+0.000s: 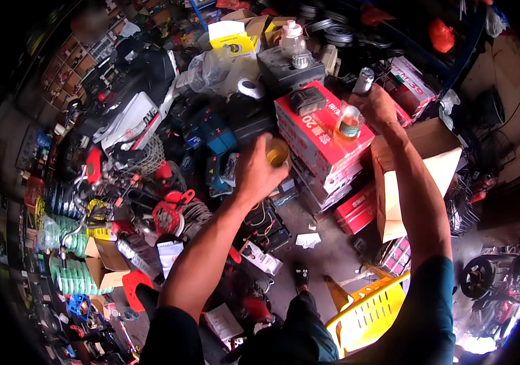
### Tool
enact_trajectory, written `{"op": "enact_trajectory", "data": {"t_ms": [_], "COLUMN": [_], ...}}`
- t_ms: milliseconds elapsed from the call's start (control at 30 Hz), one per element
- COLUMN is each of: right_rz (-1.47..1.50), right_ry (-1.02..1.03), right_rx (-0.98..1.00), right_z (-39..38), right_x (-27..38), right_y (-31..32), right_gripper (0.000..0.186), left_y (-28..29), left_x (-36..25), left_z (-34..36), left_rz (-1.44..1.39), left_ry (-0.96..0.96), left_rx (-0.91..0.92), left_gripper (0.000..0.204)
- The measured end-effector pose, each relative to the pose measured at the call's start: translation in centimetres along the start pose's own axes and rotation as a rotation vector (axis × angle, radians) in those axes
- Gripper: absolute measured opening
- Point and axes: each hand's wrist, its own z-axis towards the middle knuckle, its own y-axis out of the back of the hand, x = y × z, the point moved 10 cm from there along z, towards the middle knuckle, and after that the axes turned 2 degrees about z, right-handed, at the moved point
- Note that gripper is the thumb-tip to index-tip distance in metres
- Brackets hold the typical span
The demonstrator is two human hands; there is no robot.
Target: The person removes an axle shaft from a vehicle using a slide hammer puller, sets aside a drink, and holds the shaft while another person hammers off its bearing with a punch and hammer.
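Observation:
My left hand is closed round a cup of yellow-amber liquid, held in front of the stacked red boxes. My right hand grips a dark bottle with a silvery neck, above the stack's right end. Beside that hand, on the top red box, stands a clear container with amber liquid and a greenish label; a dark, flat object lies at the back of the same box.
An open cardboard box stands at the right, above a yellow plastic chair. Tools, batteries, machine parts, white fairings and coiled green packs crowd the left. A dark case holding plastic bottles sits behind the red boxes.

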Motion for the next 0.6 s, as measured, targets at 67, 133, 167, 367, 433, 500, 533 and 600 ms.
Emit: {"op": "enact_trajectory", "data": {"t_ms": [67,133,167,367,433,500,533,600], "right_rz": [-0.095,-0.069,-0.059,0.189,0.163,0.205,0.248,0.333], "right_ry": [-0.047,-0.087,-0.037,0.075,0.046,0.034,0.029,0.111], "right_rx": [0.056,0.003,-0.044,0.04,-0.036,-0.02,-0.003,-0.095], "right_z": [0.8,1.2,1.2,2.1,1.3,0.6,0.3,-0.7], "right_x": [-0.5,-2.0,-1.8,-4.0,-4.2,-4.3,-4.6,-6.3], "right_y": [-0.6,0.3,0.3,-4.2,-3.2,-3.2,-3.5,-3.3], "right_gripper": [0.046,0.051,0.056,0.068,0.076,0.08,0.084,0.089], "left_y": [-2.5,-5.9,-7.0,-15.0,-16.3,-16.3,-16.6,-17.1], "left_x": [-0.4,-1.1,-0.8,1.2,0.8,0.2,0.3,0.0], "left_z": [4.0,7.7,9.0,12.2,12.0,12.0,12.0,12.1], "left_rz": [-0.028,0.004,0.004,-0.023,0.002,0.017,0.017,-0.014], "left_ry": [-0.003,-0.018,-0.019,0.059,-0.004,-0.074,-0.071,-0.048], "left_rx": [0.012,0.013,0.015,0.163,0.091,0.007,0.012,0.022], "left_gripper": [0.059,0.061,0.061,0.069,0.068,0.065,0.065,0.069]}}
